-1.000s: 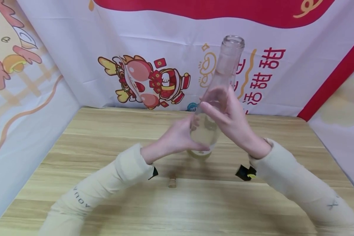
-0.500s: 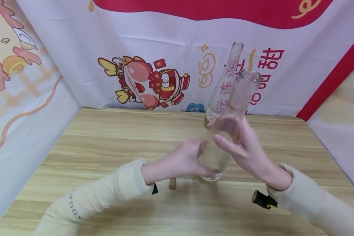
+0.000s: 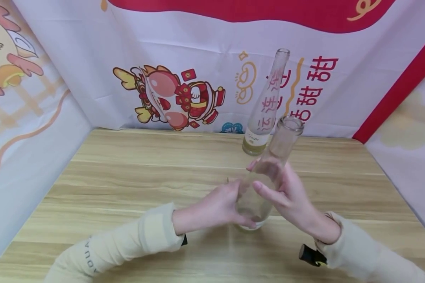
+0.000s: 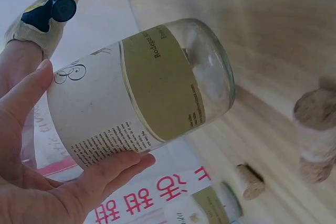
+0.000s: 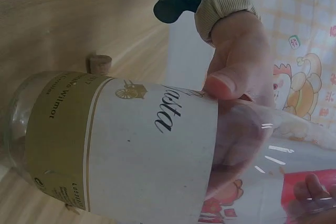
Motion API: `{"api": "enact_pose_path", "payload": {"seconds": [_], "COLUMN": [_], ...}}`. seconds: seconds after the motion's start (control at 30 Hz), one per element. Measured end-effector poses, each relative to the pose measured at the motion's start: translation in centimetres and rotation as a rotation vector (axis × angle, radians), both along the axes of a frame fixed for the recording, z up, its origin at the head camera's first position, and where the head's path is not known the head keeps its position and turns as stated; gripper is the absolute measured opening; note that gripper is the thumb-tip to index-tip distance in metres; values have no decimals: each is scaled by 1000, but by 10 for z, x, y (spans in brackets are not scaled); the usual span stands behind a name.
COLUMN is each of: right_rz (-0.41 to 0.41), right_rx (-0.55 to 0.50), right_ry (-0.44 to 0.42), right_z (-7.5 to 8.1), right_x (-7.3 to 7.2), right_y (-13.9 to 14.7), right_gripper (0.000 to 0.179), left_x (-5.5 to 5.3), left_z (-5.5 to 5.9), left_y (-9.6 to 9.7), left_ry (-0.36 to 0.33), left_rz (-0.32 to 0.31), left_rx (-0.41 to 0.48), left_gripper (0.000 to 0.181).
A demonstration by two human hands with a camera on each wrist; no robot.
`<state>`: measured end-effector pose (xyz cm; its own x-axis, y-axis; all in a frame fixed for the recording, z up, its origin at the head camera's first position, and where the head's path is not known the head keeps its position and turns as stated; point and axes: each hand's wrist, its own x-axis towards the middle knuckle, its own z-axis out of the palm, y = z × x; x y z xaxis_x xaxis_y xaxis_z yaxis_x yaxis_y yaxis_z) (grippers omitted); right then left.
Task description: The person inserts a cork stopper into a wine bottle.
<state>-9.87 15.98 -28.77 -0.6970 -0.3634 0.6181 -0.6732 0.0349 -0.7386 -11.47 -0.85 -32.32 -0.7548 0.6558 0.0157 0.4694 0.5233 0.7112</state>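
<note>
Both my hands hold a clear glass bottle point(image 3: 256, 202) with an uncorked mouth, its neck leaning away and to the right in the head view. My left hand point(image 3: 212, 210) grips the lower body, thumb and fingers spread round the white-and-olive label point(image 4: 105, 103). Higher up, my right hand point(image 3: 294, 202) curls round the body below the neck, its thumb point(image 5: 223, 85) at the label's upper edge. A second clear bottle point(image 3: 256, 125) with a similar label stands upright behind. In the left wrist view, one cork point(image 4: 315, 135) appears near the bottle's base and another point(image 4: 249, 182) farther off.
The wooden table point(image 3: 127, 169) meets a white printed cloth backdrop point(image 3: 198, 43) at its far edge. Cloth side walls point(image 3: 32, 129) flank it. A dark wrist camera point(image 3: 309, 255) hangs under the right sleeve.
Both hands have brought the bottle nearer the body and lower in view, uncovering the bottle standing behind. The cork seen earlier near the left wrist is now hidden in the head view.
</note>
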Motion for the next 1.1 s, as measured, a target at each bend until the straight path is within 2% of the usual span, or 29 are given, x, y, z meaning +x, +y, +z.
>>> {"api": "enact_pose_path", "payload": {"seconds": [0.23,0.4,0.5,0.67,0.73,0.77,0.83,0.9,1.0,1.1], "right_rz": [-5,-12,-6,-20,-28,-30,-25,-17,-18,-14], "right_rx": [0,10,2,24,41,46,40,31,25,14], "right_ry": [66,53,47,23,8,2,5,13,24,46], "right_z": [-10,-12,-12,-11,-11,-11,-11,-12,-12,-12], "right_x": [2,3,2,2,2,3,2,2,2,1], "right_y": [-1,-1,-1,1,1,2,2,2,2,2], "right_gripper": [37,39,40,40,39,39,38,37,38,40], "left_x": [5,3,-3,-17,-20,-21,-23,-24,-26,-26], "left_z": [-13,-17,-15,-10,-10,-10,-13,-15,-18,-23], "left_y": [-1,-3,-8,-25,-30,-33,-38,-43,-51,-57], "left_ry": [34,85,96,80,108,137,219,332,521,693], "left_rz": [6,-20,-82,-273,-330,-347,-374,-421,-545,-699], "left_rx": [-16,-26,-72,-194,-240,-270,-316,-368,-407,-401], "left_gripper": [71,68,64,71,78,81,72,62,48,41]}}
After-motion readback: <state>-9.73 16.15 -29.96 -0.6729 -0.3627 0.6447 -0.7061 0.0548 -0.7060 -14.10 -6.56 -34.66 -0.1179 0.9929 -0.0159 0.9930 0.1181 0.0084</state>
